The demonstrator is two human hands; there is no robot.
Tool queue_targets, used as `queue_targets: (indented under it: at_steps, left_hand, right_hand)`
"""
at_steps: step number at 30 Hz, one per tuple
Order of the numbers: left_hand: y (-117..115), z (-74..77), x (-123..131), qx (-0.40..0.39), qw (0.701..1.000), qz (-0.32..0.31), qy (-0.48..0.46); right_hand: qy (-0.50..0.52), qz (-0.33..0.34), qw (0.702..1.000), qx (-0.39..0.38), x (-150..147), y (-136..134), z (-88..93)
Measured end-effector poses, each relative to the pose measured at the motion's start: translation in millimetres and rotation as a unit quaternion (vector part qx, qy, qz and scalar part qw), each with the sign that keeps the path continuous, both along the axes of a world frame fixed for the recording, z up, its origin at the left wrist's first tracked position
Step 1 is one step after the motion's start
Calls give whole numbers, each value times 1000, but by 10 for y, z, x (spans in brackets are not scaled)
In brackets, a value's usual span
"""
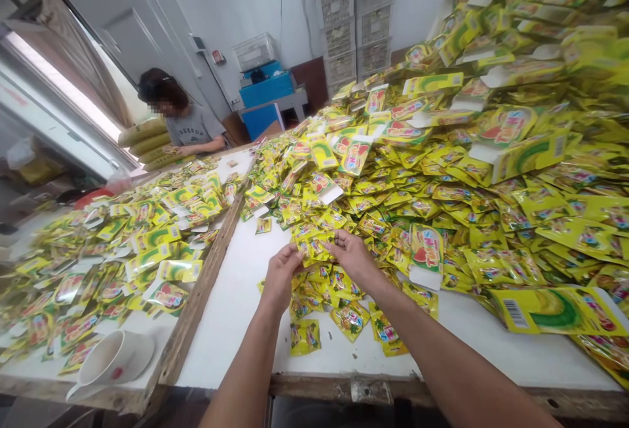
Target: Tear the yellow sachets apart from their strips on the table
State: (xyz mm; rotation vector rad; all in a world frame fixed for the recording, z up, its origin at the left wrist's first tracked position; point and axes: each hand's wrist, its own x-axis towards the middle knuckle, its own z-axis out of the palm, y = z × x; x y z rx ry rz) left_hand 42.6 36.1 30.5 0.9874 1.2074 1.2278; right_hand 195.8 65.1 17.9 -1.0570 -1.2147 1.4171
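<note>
Between my two hands is a short row of small yellow sachets (315, 248), held by its ends just above the pile. My left hand (282, 272) pinches the left end with thumb and fingers. At the right end, my right hand (354, 257) has its fingers closed on the same sachets. Below them, loose sachets (350, 320) with colourful print lie on the white tabletop (230, 310). Close to my right wrist rests a small yellow carton (426, 248) with a red fruit picture and an open white flap.
A tall heap of sachets and cartons (511, 126) fills the right side. Past a wooden divider (209, 271) lie more cartons (157, 238) and a white mug (116, 357). A co-worker (189, 126) stands at the far left; stacked crates (339, 28) line the wall.
</note>
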Motion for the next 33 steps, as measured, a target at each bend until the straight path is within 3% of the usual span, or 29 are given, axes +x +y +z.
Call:
queue_targets:
  at_steps: [6,9,11,14,16,18,21,23,26,30,33]
  left_hand:
    - [10,-30,134,33,997,55,36]
    - [69,-30,74,11,998,42,45]
    - [90,-23,22,-2,997,37,68]
    - [90,-15,0,-1,996,23,90]
    - [100,-11,14,7,997,-16,79]
    - [163,-2,-7,6,994,-83,64]
    - [424,15,-193,-3,983,-153,103]
    - [705,12,-395,9,967,-102,231]
    - [1173,-39,-647,33,912,3,408]
    - [1568,-172,-690,39,886,1,462]
    - [1581,-250,-636,39,883,15,467]
  right_hand:
    - [-96,-24,994,50,5,-40,23]
    - [-154,-32,986,64,70,-18,24]
    - [-237,-87,963,95,124,1,34]
    - [-340,-194,897,203,167,7,56]
    - [-344,-176,888,249,156,-8,63]
    - [-324,-91,913,228,129,-28,58]
    - [-319,-46,933,163,104,-42,35]
    - [-325,-70,933,140,99,-40,20]
    - [-316,-70,937,130,87,-34,-1]
    - [-304,-69,940,138,62,-26,-35]
    - [-303,-71,941,135,58,-28,-38]
